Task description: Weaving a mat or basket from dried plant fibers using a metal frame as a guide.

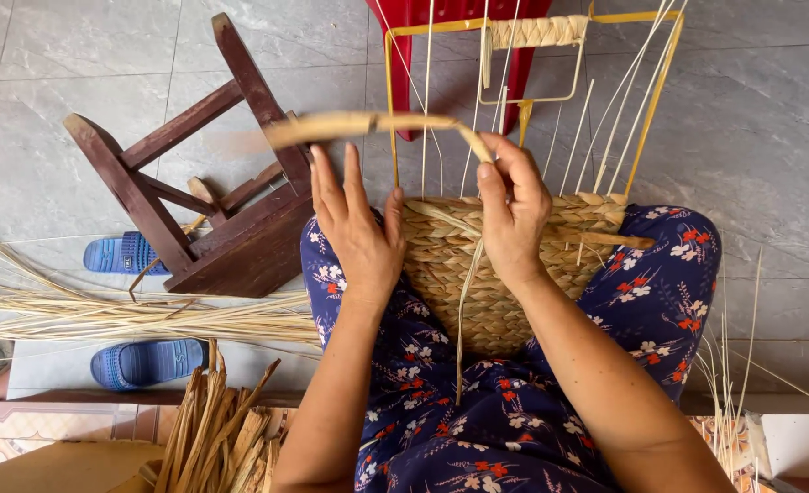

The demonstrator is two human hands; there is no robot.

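A partly woven straw basket (478,265) rests on my lap between my knees, built on a yellow wire frame (646,119) with thin pale stakes standing up from it. My right hand (512,215) pinches a flat tan straw strand (359,125) at the basket's top rim; the strand arcs away to the left. My left hand (354,228) lies open with fingers spread against the basket's left side. My legs are covered in dark blue floral cloth (514,411).
A dark wooden stool (213,192) lies tipped over on the grey tiled floor at left. Two blue slippers (140,361) and a long bundle of pale straw (103,315) lie below it. Cut straw pieces (226,434) sit bottom left. A red plastic chair (450,36) stands behind the frame.
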